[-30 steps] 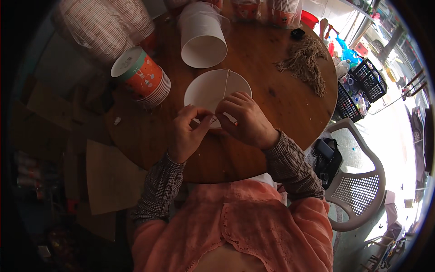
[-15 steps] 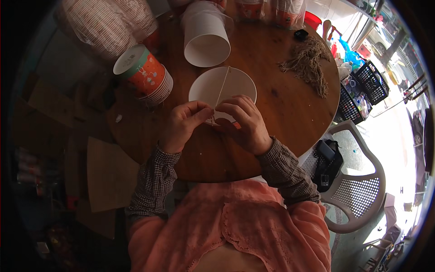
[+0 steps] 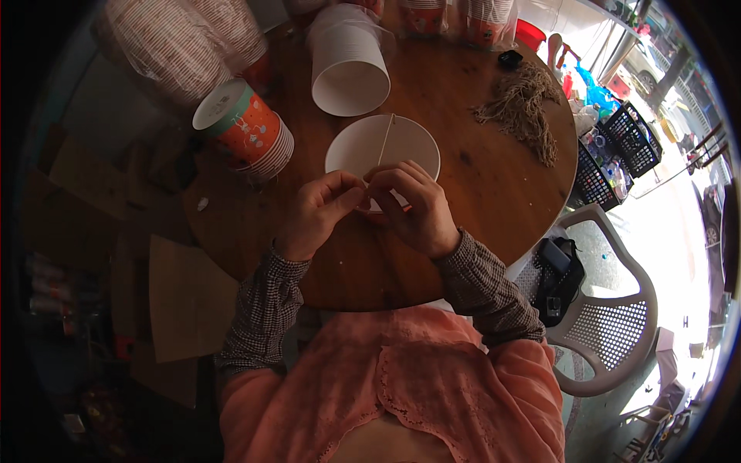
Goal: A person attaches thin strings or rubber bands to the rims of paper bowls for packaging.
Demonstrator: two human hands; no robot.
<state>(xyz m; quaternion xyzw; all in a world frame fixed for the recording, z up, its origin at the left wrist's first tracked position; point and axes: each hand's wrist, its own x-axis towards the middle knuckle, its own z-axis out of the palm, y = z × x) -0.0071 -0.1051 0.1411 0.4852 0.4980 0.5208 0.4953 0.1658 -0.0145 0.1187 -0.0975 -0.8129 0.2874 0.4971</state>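
Observation:
A paper bucket (image 3: 413, 143), white inside, stands mouth up on the round wooden table. A thin string (image 3: 385, 143) crosses its mouth from the far rim to the near rim, where my fingers meet. My left hand (image 3: 318, 210) pinches at the string's near end by the rim, thumb against forefinger. From the other side my right hand (image 3: 417, 208) closes its thumb and fingers at the same spot. The near rim and the string's end are mostly hidden by my fingertips.
Left of the bucket, a stack of orange and green paper buckets (image 3: 247, 127) stands upside down. Behind lies a stack of white buckets (image 3: 351, 73). A bundle of strings (image 3: 529, 108) lies at the right, near a plastic armchair (image 3: 610, 332). Bagged cups (image 3: 170, 50) fill the far left.
The bucket has shifted very slightly to the right. My right fingers have drawn in closer to the left fingertips at the near rim, pinching together there.

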